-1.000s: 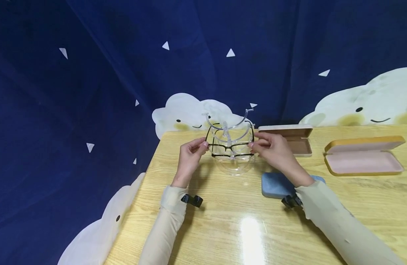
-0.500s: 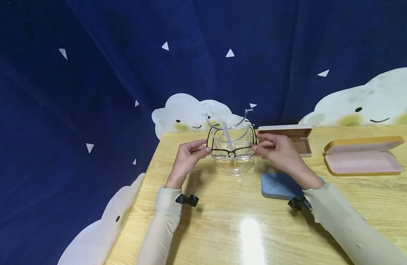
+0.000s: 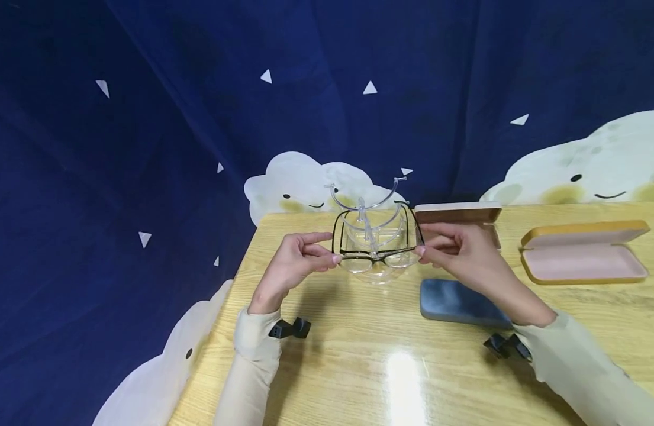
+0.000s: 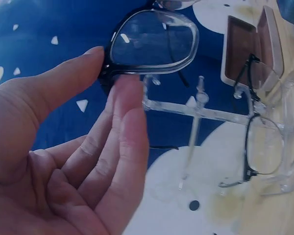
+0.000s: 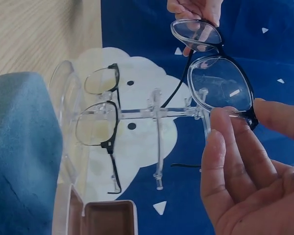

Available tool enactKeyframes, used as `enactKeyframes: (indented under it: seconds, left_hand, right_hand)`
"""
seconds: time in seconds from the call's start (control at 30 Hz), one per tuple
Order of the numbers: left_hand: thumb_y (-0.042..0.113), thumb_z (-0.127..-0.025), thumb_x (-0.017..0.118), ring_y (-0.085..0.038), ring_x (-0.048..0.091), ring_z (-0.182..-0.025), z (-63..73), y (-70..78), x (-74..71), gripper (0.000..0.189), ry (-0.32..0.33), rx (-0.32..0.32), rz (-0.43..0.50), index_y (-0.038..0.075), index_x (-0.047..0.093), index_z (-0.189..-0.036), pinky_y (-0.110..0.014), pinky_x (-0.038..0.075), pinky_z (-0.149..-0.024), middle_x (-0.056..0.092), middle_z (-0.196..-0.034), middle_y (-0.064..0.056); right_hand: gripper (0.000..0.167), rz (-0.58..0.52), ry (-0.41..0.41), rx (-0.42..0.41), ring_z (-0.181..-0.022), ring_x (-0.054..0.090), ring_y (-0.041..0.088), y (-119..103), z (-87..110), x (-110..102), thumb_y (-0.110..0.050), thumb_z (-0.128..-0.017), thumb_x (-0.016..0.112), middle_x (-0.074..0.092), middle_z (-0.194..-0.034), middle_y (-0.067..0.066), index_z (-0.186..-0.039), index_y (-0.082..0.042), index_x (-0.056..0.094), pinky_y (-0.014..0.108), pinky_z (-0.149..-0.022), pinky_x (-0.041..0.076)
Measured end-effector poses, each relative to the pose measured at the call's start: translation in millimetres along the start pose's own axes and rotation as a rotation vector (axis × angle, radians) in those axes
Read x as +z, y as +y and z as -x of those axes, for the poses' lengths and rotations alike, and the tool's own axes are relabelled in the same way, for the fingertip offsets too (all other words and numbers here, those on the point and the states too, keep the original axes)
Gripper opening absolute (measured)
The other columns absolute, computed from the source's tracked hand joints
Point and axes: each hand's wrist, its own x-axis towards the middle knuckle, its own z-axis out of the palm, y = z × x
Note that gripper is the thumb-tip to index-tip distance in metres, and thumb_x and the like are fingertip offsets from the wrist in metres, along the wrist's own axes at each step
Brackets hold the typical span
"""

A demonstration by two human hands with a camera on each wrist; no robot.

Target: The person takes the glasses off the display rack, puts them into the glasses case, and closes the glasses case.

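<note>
Both hands hold one pair of black-framed eyeglasses (image 3: 377, 258) level, arms unfolded and pointing back toward a clear plastic eyeglass display stand (image 3: 365, 220). My left hand (image 3: 295, 264) pinches the left end of the frame between thumb and fingers. At the opposite corner, the right hand (image 3: 465, 255) does the same, as the right wrist view shows close up. The held glasses are in front of the stand, high above its base. Lower on the stand sits a second pair of dark-rimmed glasses (image 5: 116, 117), partly hidden behind the held pair in the head view.
A closed blue glasses case (image 3: 454, 302) lies below the right forearm. Behind the right hand stands an open case with a brown lining (image 3: 457, 208). Farther right is an open orange case (image 3: 585, 278) lined in pink. A dark blue curtain (image 3: 327, 89) borders the wooden table.
The held glasses have come forward and down toward the person, away from the stand's tiers, with both hands still gripping their ends. The second pair stays on the stand.
</note>
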Motion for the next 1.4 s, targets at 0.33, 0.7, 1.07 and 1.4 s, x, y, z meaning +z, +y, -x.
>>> enactKeyframes:
  seconds: [0.33,0.7,1.07,1.4]
  left_hand:
    - [0.008,-0.088,0.082,-0.017,0.079,-0.084,18.4,15.9,5.7,0.06,-0.045,-0.031,-0.046,0.0,0.06,-0.143,-0.031,0.064,-0.08,0.082,-0.098,-0.013]
    - [0.01,-0.087,0.083,-0.016,0.079,-0.081,30.3,25.2,16.4,0.06,-0.053,-0.037,-0.047,-0.002,0.061,-0.142,-0.034,0.066,-0.08,0.082,-0.098,-0.016]
    - [0.01,-0.088,0.084,-0.02,0.081,-0.086,28.3,20.8,30.6,0.061,-0.104,-0.038,-0.024,-0.001,0.06,-0.143,-0.038,0.066,-0.085,0.082,-0.101,-0.016]
    - [0.016,-0.09,0.082,-0.015,0.078,-0.086,20.9,13.3,47.8,0.053,-0.018,0.061,-0.081,0.006,0.066,-0.139,-0.028,0.062,-0.08,0.081,-0.103,-0.012]
  right_hand:
    - [0.059,-0.081,-0.039,-0.03,-0.084,0.077,0.003,-4,22.4,-10,-0.014,-0.098,0.074,0.083,-0.098,-0.001,-0.148,0.008,0.051,0.019,-0.076,0.063]
    - [0.059,-0.005,-0.027,0.002,-0.085,0.079,0.006,-6,37.2,-20,-0.022,-0.097,0.076,0.083,-0.099,0.0,-0.146,0.002,0.056,0.017,-0.077,0.061]
    - [0.059,0.044,-0.015,-0.003,-0.085,0.076,0.001,2,52.1,-28,-0.017,-0.095,0.079,0.083,-0.098,0.003,-0.145,0.004,0.057,0.014,-0.075,0.06]
    - [0.057,0.06,0.035,-0.037,-0.082,0.075,-0.002,10,53.1,-34,-0.011,-0.092,0.08,0.082,-0.094,-0.011,-0.143,0.003,0.059,0.017,-0.07,0.06]
